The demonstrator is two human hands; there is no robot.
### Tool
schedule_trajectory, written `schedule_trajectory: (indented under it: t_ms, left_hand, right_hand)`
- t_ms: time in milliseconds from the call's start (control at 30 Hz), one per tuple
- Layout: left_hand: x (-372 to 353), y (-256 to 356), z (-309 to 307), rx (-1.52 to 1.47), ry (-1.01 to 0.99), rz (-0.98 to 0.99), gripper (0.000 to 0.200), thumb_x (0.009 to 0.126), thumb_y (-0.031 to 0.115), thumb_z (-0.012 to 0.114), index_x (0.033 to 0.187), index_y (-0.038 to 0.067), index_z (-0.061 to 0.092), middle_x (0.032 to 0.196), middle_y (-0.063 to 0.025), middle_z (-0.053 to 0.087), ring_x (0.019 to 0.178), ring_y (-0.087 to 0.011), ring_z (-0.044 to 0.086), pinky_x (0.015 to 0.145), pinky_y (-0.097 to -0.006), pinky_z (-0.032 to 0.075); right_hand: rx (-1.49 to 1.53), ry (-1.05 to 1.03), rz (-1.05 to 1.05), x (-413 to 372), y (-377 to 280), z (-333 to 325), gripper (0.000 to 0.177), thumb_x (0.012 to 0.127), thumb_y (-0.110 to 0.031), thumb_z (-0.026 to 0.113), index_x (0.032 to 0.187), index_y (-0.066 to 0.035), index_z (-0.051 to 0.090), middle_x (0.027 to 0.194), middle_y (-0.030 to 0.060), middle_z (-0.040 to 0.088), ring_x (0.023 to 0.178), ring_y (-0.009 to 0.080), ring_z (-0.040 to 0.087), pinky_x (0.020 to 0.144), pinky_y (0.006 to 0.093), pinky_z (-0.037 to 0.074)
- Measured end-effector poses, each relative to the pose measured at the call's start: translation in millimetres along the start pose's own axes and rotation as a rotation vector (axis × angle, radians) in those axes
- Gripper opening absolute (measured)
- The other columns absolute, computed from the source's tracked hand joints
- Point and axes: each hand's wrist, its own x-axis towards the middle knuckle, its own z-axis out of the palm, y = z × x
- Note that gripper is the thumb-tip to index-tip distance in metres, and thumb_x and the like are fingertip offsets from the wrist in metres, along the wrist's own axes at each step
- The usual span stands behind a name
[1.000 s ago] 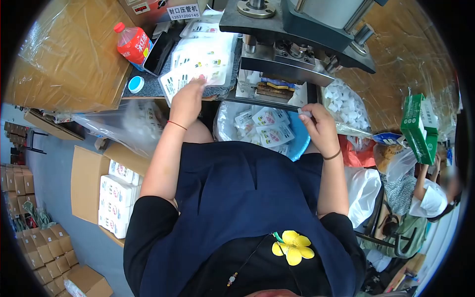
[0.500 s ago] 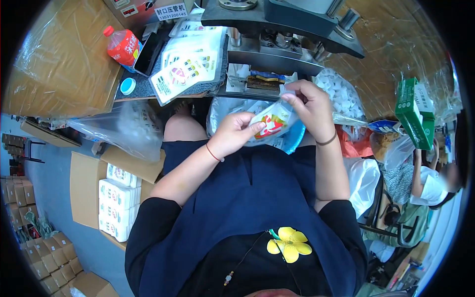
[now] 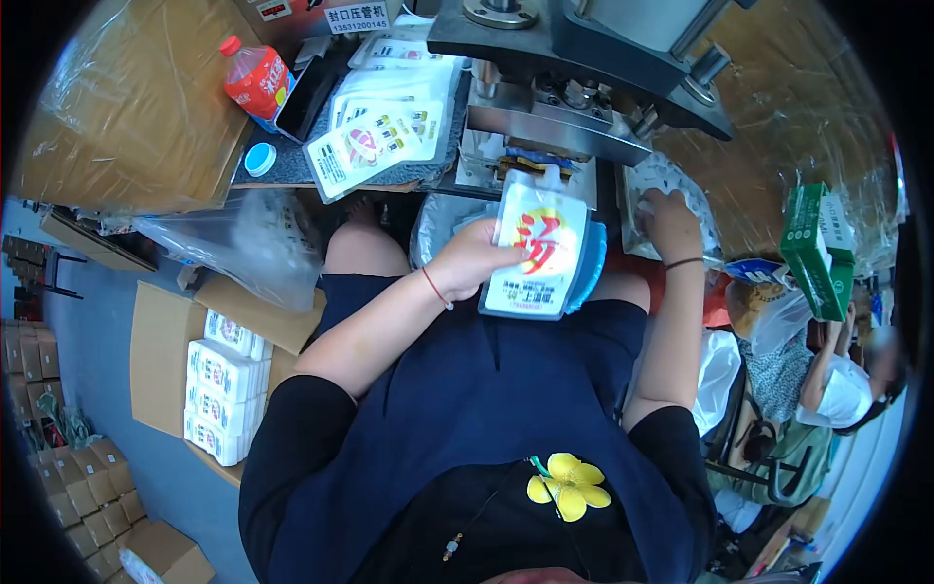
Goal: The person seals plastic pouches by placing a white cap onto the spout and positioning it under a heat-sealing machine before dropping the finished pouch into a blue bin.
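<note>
My left hand (image 3: 474,259) grips the left edge of a printed plastic pouch (image 3: 538,255), which is held upright above my lap with its spout at the top. My right hand (image 3: 671,226) reaches into a bag of small white translucent pieces (image 3: 681,181) to the right of the machine; its fingertips are closed together, and what they hold is too small to make out. Flat printed pouches (image 3: 365,146) lie overlapping on the worktop to the left. Above the pouch stands a metal press machine (image 3: 559,122).
A red-labelled bottle (image 3: 259,83), a blue cap (image 3: 260,159) and a black phone-like object (image 3: 300,97) are at the worktop's left. An open carton (image 3: 161,360) holds white packs. A green box (image 3: 817,253) stands at right, with another person (image 3: 839,389) beyond.
My right hand has left the pouch and moved right into the bag of white pieces. The pouch, still in my left hand, has turned upright with its printed face showing.
</note>
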Motion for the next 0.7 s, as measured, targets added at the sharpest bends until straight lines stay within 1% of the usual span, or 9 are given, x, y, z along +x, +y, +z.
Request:
schedule_trajectory:
  t_ms: [100, 267, 367, 433, 500, 533, 633, 667, 700]
  left_hand:
    - [12, 21, -7, -0.089, 0.031, -0.021, 0.034, 0.095, 0.001, 0.067, 0.128, -0.003, 0.062, 0.12, -0.0137, 0.071, 0.105, -0.0207, 0.072, 0.094, -0.0369, 0.058]
    - [19, 24, -7, -0.133, 0.042, -0.027, 0.043, 0.094, 0.003, 0.069, 0.134, -0.003, 0.054, 0.125, -0.0156, 0.068, 0.1, -0.0232, 0.073, 0.087, -0.0356, 0.061]
    - [18, 31, -28, 0.558, 0.526, 0.371, 0.06, 0.095, 0.016, 0.07, 0.143, -0.005, 0.042, 0.139, -0.0279, 0.055, 0.118, -0.0312, 0.064, 0.096, -0.043, 0.055]
    - [10, 59, -64, 1.071, 0.938, 0.822, 0.075, 0.095, 0.03, 0.071, 0.15, -0.003, 0.032, 0.147, -0.034, 0.042, 0.134, -0.0406, 0.05, 0.106, -0.0519, 0.044]
    - [-14, 83, -77, 1.858, 1.209, 0.795, 0.076, 0.093, 0.03, 0.071, 0.149, -0.005, 0.033, 0.141, -0.031, 0.045, 0.131, -0.0429, 0.047, 0.107, -0.0531, 0.038]
    - [-22, 77, -93, 1.904, 1.041, 0.597, 0.069, 0.092, 0.025, 0.071, 0.146, -0.005, 0.042, 0.144, -0.0309, 0.045, 0.132, -0.0459, 0.047, 0.108, -0.0517, 0.039]
    - [-44, 52, -104, 2.055, 0.702, 0.692, 0.046, 0.095, 0.02, 0.065, 0.136, 0.0, 0.056, 0.139, -0.026, 0.053, 0.13, -0.0429, 0.051, 0.106, -0.052, 0.041]
    - [-48, 54, -107, 1.948, 0.675, 0.799, 0.026, 0.101, 0.012, 0.058, 0.123, 0.001, 0.065, 0.121, -0.0186, 0.067, 0.114, -0.0334, 0.065, 0.095, -0.0432, 0.051]
    - [-49, 52, -104, 1.545, 0.668, 0.768, 0.025, 0.103, 0.012, 0.056, 0.122, 0.0, 0.065, 0.116, -0.0171, 0.068, 0.108, -0.0285, 0.067, 0.091, -0.0394, 0.052]
  right_hand:
    - [0.084, 0.104, -0.048, 6, 6, 22, 0.029, 0.087, -0.021, 0.072, 0.112, -0.011, 0.064, 0.105, 0.0189, 0.066, 0.092, 0.0413, 0.068, 0.078, 0.0501, 0.056]
    - [0.199, 0.141, -0.02, 5, 9, 33, 0.026, 0.091, -0.016, 0.066, 0.113, -0.003, 0.064, 0.109, 0.0212, 0.066, 0.101, 0.0416, 0.065, 0.085, 0.0473, 0.054]
    - [0.247, 0.245, -0.047, 1, 14, 40, 0.024, 0.092, -0.016, 0.064, 0.114, -0.005, 0.062, 0.11, 0.0204, 0.065, 0.097, 0.042, 0.066, 0.081, 0.0495, 0.055]
    - [0.298, 0.397, -0.078, -5, 15, 39, 0.023, 0.094, -0.015, 0.062, 0.115, -0.004, 0.062, 0.11, 0.0205, 0.065, 0.098, 0.0422, 0.066, 0.082, 0.0485, 0.054]
    - [0.366, 0.486, -0.061, -13, 13, 35, 0.022, 0.096, -0.014, 0.06, 0.115, -0.004, 0.062, 0.11, 0.0207, 0.066, 0.098, 0.0425, 0.065, 0.083, 0.0476, 0.053]
    - [0.409, 0.501, -0.029, -16, 9, 30, 0.021, 0.097, -0.014, 0.059, 0.115, -0.003, 0.062, 0.11, 0.0208, 0.066, 0.098, 0.0426, 0.065, 0.083, 0.0473, 0.053]
    - [0.539, 0.49, -0.051, -22, -9, 8, 0.018, 0.099, -0.013, 0.058, 0.112, -0.002, 0.063, 0.107, 0.0207, 0.068, 0.097, 0.0425, 0.065, 0.082, 0.046, 0.052]
    - [0.581, 0.474, -0.075, -26, -18, 2, 0.017, 0.099, -0.013, 0.058, 0.11, -0.002, 0.063, 0.106, 0.0206, 0.068, 0.096, 0.0424, 0.065, 0.082, 0.0456, 0.052]
    - [0.617, 0.436, -0.131, -30, -29, -2, 0.016, 0.099, -0.012, 0.058, 0.109, -0.002, 0.064, 0.105, 0.0203, 0.068, 0.096, 0.0419, 0.065, 0.082, 0.0453, 0.052]
